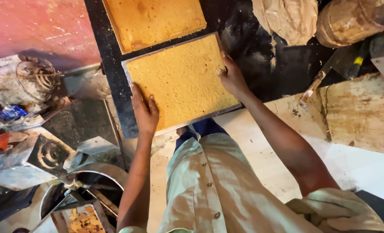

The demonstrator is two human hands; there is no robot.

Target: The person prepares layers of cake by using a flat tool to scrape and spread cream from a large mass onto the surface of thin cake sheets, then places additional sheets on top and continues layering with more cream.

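Note:
A square metal tray (127,69) filled with a flat yellow sponge cake (181,77) lies on a dark speckled counter (114,56). My left hand (143,111) rests flat on the cake's near left corner, fingers pointing away from me. On the right edge of the tray my right hand (231,77) grips the rim with curled fingers. A second yellow cake slab (151,19) lies just beyond the tray, touching the counter's far part.
Crumpled paper (289,15) and a brown round vessel (351,19) sit at the back right. A scraper tool (315,84) lies to the right. Metal moulds (26,80), clutter and a steel bowl (86,185) fill the left. A pale tiled floor (252,146) is below.

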